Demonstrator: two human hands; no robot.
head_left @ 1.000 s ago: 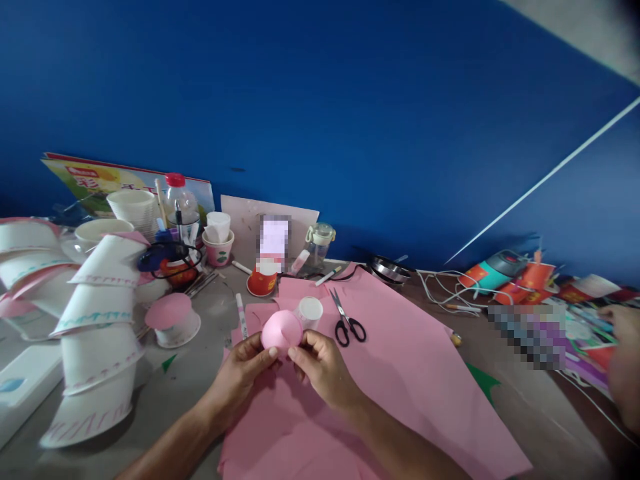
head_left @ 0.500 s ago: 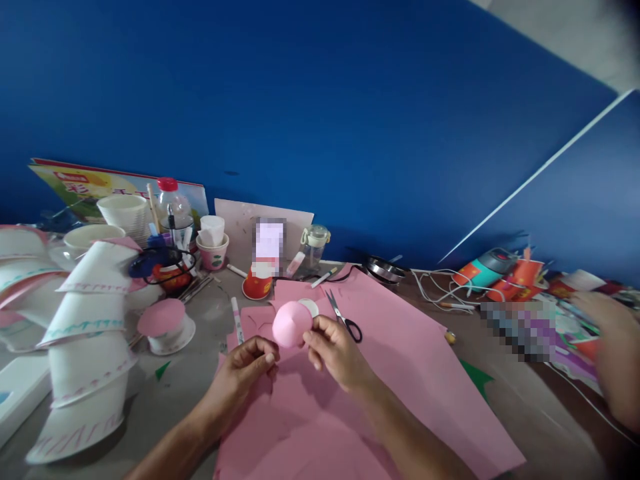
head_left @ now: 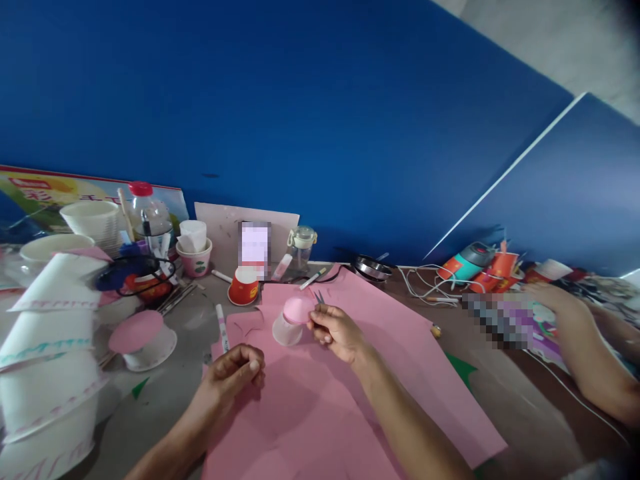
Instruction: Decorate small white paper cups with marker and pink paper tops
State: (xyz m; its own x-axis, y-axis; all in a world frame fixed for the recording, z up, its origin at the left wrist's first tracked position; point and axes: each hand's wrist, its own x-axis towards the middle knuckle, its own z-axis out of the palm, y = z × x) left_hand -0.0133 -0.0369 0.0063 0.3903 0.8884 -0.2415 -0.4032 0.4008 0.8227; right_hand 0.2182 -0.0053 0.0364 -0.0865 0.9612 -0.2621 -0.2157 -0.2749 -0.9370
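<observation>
Pink paper [head_left: 320,413] lay flat on the grey table [head_left: 165,400], and both arms reached over it. The right hand [head_left: 340,332] was farther out, pinching the edge of a small pink cone [head_left: 297,309] with its fingertips, the other fingers curled under. The cone was over the top of a white cup [head_left: 287,331], which stood wide end down; I could not tell if they touched. Scissors [head_left: 319,297] poked out behind that hand. The left hand [head_left: 235,375] was nearer the body, over the paper's left side, fingers bent, thumb on top. I could not tell if it was tight or loose.
</observation>
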